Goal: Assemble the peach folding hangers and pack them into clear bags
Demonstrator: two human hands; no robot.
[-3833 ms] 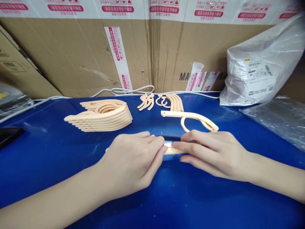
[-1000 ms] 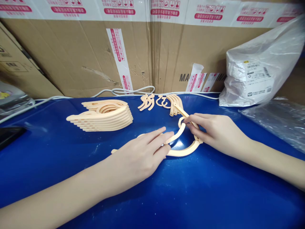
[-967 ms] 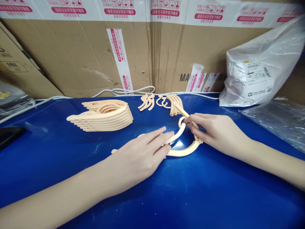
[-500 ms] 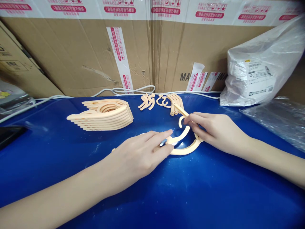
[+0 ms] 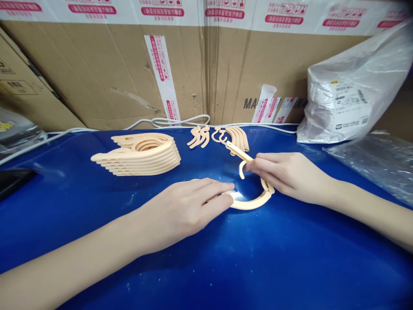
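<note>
A cream plastic folding hanger [image 5: 250, 205] lies between my hands on the blue table, its curved parts forming a loop. My left hand [image 5: 183, 211] is closed on the loop's left end, covering most of what lies there. With thumb and fingers together, my right hand [image 5: 287, 174] pinches the upper right part, where a straight arm [image 5: 238, 151] sticks out to the back left. Just below that arm a small hook [image 5: 241, 170] shows beside my right fingertips. How the parts join under my right fingers is hidden.
A stack of cream hanger pieces [image 5: 145, 165] stands at the back left. Small hook pieces [image 5: 201, 137] and curved arms [image 5: 240, 137] lie behind my hands. A white cable [image 5: 180, 125] runs before cardboard boxes [image 5: 106, 77]. At the right sits a wrapped package [image 5: 338, 103].
The straight arm and hook in my right hand have swung slightly left and toward me. The curved piece that stuck out from my left fingertips no longer shows. My left hand has barely moved.
</note>
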